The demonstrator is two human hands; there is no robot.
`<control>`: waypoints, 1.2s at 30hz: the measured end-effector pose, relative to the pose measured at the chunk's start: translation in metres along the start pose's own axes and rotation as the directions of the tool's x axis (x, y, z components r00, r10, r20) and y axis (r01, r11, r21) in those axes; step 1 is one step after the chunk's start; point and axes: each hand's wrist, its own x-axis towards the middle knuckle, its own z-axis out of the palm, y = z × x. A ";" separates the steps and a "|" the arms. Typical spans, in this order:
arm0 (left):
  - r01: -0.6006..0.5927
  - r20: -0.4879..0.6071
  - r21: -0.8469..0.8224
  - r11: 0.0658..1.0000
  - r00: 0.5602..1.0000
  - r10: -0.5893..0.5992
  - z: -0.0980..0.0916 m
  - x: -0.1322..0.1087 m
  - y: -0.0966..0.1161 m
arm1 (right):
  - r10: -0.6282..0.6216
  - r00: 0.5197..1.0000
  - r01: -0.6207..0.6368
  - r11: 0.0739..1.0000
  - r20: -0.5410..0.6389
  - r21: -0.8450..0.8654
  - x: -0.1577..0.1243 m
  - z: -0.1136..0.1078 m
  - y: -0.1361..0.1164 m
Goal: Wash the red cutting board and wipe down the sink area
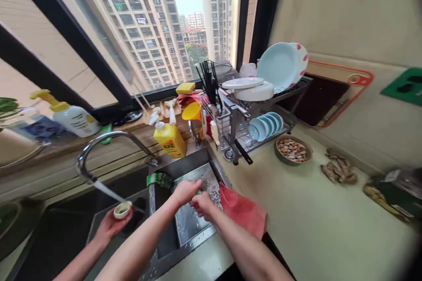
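Over the metal tray (194, 224) in the right sink basin, my two hands come together. My left hand (187, 192) is closed, and so is my right hand (202, 205) just beside it. A bit of green shows between the fingers, too small to name. A red cloth-like piece (245, 210) hangs over the basin's right edge, close to my right hand. To the left of my hands, a green and white item (160, 179) rests at the basin's edge. Another person's hand (110, 224) holds a small pale cup (122, 210) under running water.
The curved faucet (99, 136) arches over the left basin. Behind the sink stand a yellow detergent bottle (169, 140) and a dish rack (234, 122) with plates and utensils. A bowl of slices (292, 150) and ginger-like roots (339, 166) lie on the right counter.
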 end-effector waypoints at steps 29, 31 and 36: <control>-0.063 -0.045 -0.998 0.023 0.883 0.468 -0.002 -0.085 0.329 | -0.125 0.316 0.627 0.772 -0.941 0.108 -0.360 -0.197 0.150; -0.096 -0.080 -0.995 0.022 0.918 0.388 -0.002 -0.090 0.339 | -0.152 0.255 0.651 0.757 -0.955 0.053 -0.394 -0.209 0.157; -0.023 0.024 -0.993 0.114 0.921 0.390 -0.002 -0.118 0.359 | -0.281 0.266 0.648 0.760 -0.922 -0.045 -0.461 -0.226 0.173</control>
